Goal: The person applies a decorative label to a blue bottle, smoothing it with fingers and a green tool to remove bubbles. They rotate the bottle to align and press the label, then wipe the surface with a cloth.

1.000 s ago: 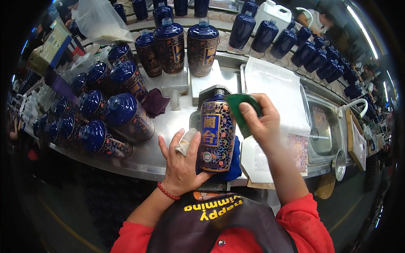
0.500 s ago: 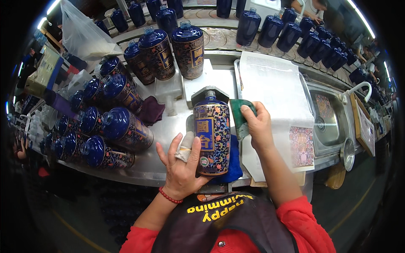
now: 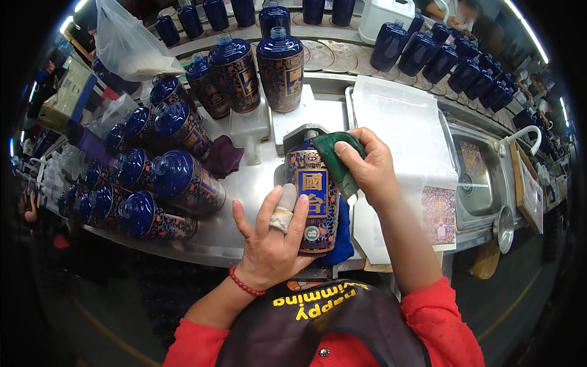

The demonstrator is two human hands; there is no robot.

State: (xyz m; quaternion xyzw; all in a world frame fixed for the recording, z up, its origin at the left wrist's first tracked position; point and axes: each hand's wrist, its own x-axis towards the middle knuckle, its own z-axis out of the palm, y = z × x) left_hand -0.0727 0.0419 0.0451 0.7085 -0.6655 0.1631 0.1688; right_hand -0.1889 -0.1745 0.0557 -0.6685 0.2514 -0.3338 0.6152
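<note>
A dark blue glass bottle [image 3: 313,192] with a colourful floral pattern and a blue-and-gold panel lies before me, its neck in a grey notched holder [image 3: 295,138]. My left hand [image 3: 272,235] grips the bottle's lower end from the left, its other fingers spread. One finger wears a whitish cover [image 3: 283,211], and a red bead bracelet [image 3: 246,284] circles the wrist. My right hand [image 3: 370,165] is closed on a flat dark green scraper [image 3: 336,160], which overlaps the bottle's upper right side. A blue cloth [image 3: 342,235] lies partly hidden beside the bottle.
Several patterned bottles [image 3: 189,183] crowd the left; others [image 3: 280,70] stand behind the holder. White sheets [image 3: 394,128] with a printed floral piece [image 3: 438,214] lie right, beside a metal sink [image 3: 474,205]. Plain blue bottles [image 3: 388,46] line a conveyor [image 3: 330,56]. A purple cloth [image 3: 224,156] lies left.
The bottle has turned, bringing its blue-and-gold panel toward the middle. My right hand and the green scraper have moved left and up over the bottle. Conveyor bottles have shifted.
</note>
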